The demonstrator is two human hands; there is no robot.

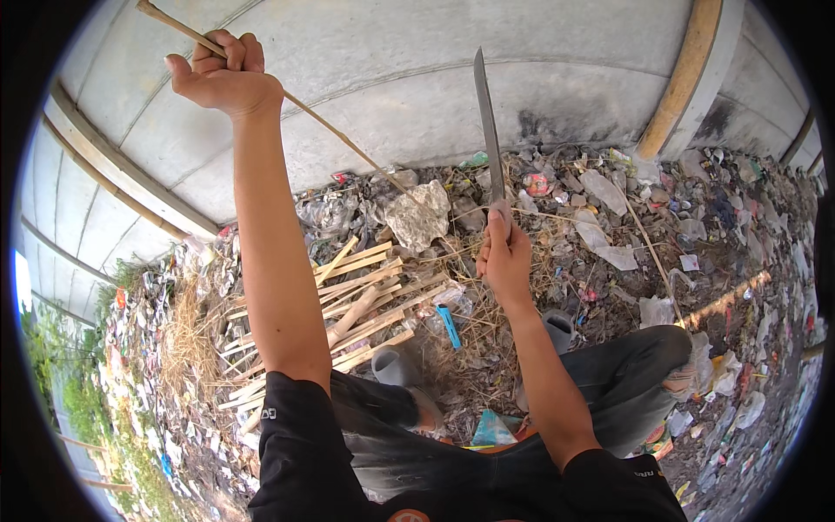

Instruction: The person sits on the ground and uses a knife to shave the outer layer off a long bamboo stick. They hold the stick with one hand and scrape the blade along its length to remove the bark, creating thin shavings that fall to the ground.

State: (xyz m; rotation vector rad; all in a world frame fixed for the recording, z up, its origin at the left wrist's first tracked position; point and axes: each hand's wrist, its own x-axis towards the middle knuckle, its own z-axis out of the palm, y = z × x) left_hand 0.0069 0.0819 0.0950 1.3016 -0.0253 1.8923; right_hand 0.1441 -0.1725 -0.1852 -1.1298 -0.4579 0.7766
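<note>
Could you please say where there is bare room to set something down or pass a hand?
A hand could likely pass before the grey wall, between the stick in the left hand and the machete in the right hand. The barest spot looks like dark soil beyond the right knee, bordered by plastic scraps. Split wood and litter crowd the middle.

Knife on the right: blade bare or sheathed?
Bare. The knife shows dark metal along its length up to the tip, with no cover over it; the right hand grips its handle.
</note>
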